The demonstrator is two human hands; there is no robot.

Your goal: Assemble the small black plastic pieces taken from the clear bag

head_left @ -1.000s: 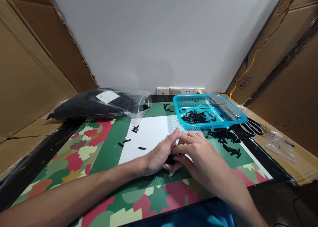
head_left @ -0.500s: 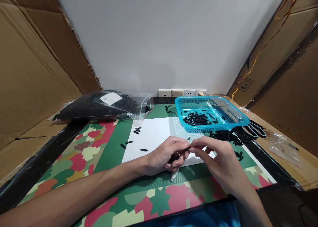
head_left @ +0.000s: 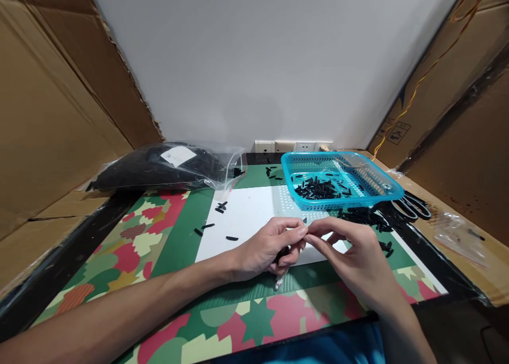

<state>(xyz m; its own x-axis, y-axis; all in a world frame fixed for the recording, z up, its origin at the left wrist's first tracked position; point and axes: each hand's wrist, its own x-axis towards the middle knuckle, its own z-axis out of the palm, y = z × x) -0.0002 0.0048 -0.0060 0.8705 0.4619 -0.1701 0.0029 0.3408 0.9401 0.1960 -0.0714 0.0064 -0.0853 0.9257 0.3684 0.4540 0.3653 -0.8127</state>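
Note:
My left hand (head_left: 270,244) is closed, with small black strip-like pieces (head_left: 282,254) showing in its curled fingers. Its thumb and forefinger press together right beside the fingertips of my right hand (head_left: 352,247). The right thumb and forefinger are pinched, and what lies between them is mostly hidden. Both hands hover over a white sheet (head_left: 246,210) at the front of the mat. Below the left hand, the end of a clear plastic bag (head_left: 280,282) sticks out. Beyond the right hand stands a blue plastic basket (head_left: 342,202) with many black pieces (head_left: 316,189) in it.
A large zip bag of black material (head_left: 159,170) lies at the back left. Loose black strips (head_left: 232,238) dot the sheet and mat. Scissors (head_left: 415,207) and a black heap (head_left: 366,217) are right of the basket. Cardboard walls (head_left: 51,77) flank the table.
The fingertips of both hands have drawn closer together, and the black piece seen between them earlier is now mostly covered. The camera view has shifted slightly.

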